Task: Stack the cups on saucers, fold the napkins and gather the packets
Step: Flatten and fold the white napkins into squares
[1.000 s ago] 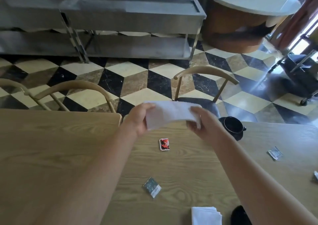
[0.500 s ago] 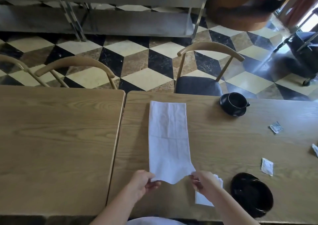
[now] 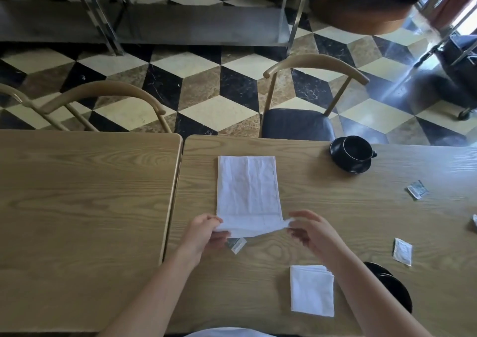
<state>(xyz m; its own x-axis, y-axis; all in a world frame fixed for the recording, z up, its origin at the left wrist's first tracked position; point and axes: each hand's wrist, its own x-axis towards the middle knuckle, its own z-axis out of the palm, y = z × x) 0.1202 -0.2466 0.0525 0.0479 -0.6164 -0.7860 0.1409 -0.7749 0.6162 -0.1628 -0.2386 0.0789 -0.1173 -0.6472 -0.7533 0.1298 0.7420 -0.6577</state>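
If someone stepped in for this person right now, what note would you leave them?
Left hand and right hand each pinch a near corner of the long napkin, which lies flat on the table.
Done: one folded napkin by the right arm; one cup on its saucer.
Left: finish this fold, gather the packets, deal with the dark crockery at the near right.
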